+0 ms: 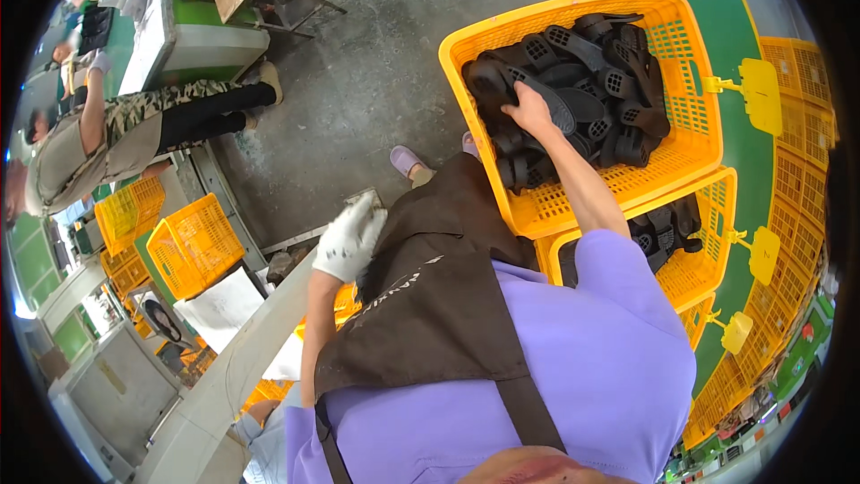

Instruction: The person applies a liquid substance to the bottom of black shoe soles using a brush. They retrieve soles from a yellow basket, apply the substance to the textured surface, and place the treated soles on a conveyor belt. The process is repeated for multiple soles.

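My bare right hand [530, 111] reaches into a yellow plastic basket [618, 204] at the upper right. Its fingers and thumb close on a black shoe sole [557, 111] lying in the pile; the fingertips are partly hidden against the dark material. Around it lie several black shoe soles [618, 82] with heels, jumbled together, some showing grid-patterned undersides. Lower and further left, my left hand [348, 240] wears a white glove and hangs beside my dark apron [421, 305]. Its fingers are loosely bent and I see nothing held in them.
Beneath the top basket sits another yellow basket [717, 251] with black soles; yellow tags [761, 97] hang off the sides. More yellow crates [793, 125] line the far right. At left are a pale machine [219, 376], yellow baskets [193, 246] and a person [107, 152] by a workbench [210, 63].
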Demonstrator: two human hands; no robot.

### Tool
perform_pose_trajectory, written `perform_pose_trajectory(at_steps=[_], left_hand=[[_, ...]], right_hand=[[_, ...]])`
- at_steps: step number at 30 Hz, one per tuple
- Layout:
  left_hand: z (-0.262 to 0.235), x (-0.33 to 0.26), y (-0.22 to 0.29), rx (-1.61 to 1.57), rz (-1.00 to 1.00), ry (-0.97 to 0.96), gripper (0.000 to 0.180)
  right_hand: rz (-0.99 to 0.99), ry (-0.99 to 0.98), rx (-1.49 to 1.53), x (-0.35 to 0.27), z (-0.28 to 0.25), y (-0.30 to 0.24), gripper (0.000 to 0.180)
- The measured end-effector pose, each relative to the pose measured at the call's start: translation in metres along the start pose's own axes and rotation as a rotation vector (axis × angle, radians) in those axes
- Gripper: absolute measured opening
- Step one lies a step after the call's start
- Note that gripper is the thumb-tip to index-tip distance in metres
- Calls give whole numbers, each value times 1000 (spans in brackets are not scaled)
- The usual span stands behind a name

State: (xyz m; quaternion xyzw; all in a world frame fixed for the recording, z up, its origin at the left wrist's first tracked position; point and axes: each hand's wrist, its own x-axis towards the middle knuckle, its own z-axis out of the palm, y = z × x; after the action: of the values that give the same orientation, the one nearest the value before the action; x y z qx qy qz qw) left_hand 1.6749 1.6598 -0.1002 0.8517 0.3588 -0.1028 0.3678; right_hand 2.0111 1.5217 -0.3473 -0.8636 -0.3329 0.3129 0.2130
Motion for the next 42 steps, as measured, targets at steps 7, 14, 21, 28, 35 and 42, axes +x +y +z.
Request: perform_pose_trajectory(at_steps=[7, 14, 21, 28, 35, 42], left_hand=[[-8, 121, 40, -464, 81, -104, 42], [60, 159, 109, -557, 133, -727, 51], [142, 129, 131, -957, 417, -790, 55], [104, 138, 155, -1264, 30, -551, 44], [54, 127, 139, -1157, 99, -739, 56], [20, 93, 137, -1566, 27, -885, 62]], right_hand=[[-578, -102, -47, -83, -84, -16, 30], [-1002, 40, -515, -136, -194, -117, 3], [-702, 141, -558, -182, -244, -134, 73], [-133, 38, 371, -209, -178, -105, 85], [-175, -87, 279, -235, -180, -139, 82], [-83, -528, 1724, -227, -218, -102, 68]])
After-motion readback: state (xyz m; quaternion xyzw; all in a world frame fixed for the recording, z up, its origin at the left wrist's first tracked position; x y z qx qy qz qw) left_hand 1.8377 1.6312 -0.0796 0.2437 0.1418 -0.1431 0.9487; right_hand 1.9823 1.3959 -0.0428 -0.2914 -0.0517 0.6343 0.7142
